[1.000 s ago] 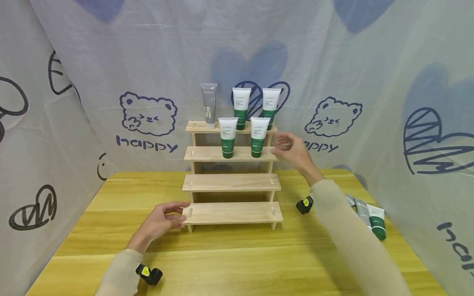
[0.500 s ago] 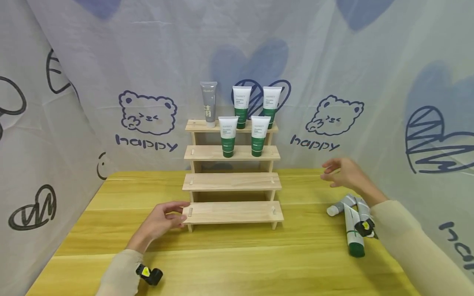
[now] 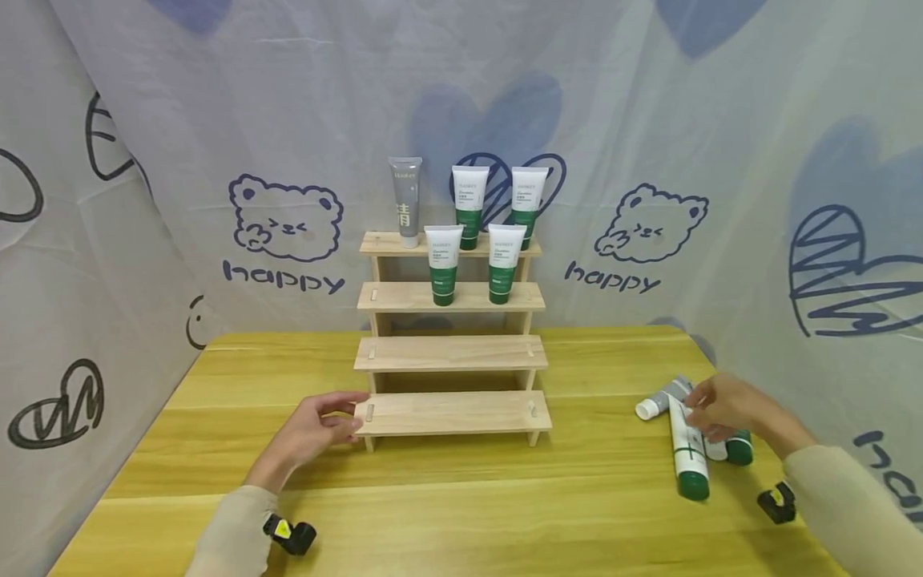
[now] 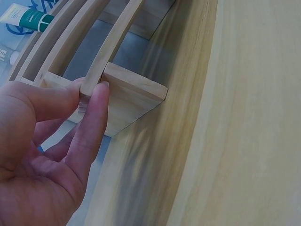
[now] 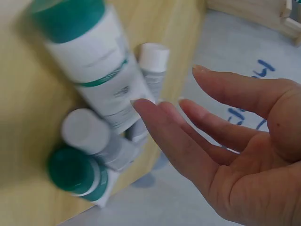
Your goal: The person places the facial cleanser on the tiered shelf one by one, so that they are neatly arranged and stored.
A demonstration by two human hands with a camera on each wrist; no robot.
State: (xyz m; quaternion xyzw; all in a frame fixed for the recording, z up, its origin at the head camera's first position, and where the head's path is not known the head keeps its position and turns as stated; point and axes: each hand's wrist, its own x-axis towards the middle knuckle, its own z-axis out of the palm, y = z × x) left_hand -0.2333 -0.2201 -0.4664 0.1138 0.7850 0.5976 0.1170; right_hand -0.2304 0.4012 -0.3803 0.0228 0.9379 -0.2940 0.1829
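Note:
A four-tier wooden display stand (image 3: 454, 413) stands mid-table. My left hand (image 3: 313, 430) pinches the left end of its lowest shelf between thumb and finger, plain in the left wrist view, where the shelf board (image 4: 115, 44) runs up from the fingertips. Over at the right, my right hand (image 3: 731, 407) hovers at a pile of lying tubes, its fingers parted and holding nothing in the right wrist view. Closest to it are a white-and-green tube (image 3: 690, 458) and a grey tube (image 3: 659, 401). Another green-capped tube (image 3: 739, 449) is partly hidden behind the hand.
On the top shelf stand a grey tube (image 3: 407, 200) and two white-and-green tubes, one at its middle (image 3: 471, 200). Two more white-and-green tubes, one left (image 3: 443, 264), stand on the second shelf. A printed cloth (image 3: 288, 96) closes off the back and sides of the table (image 3: 433, 513).
My right hand has moved from beside the second shelf out to the right and down to the lying tubes. The left hand keeps its hold on the lowest shelf.

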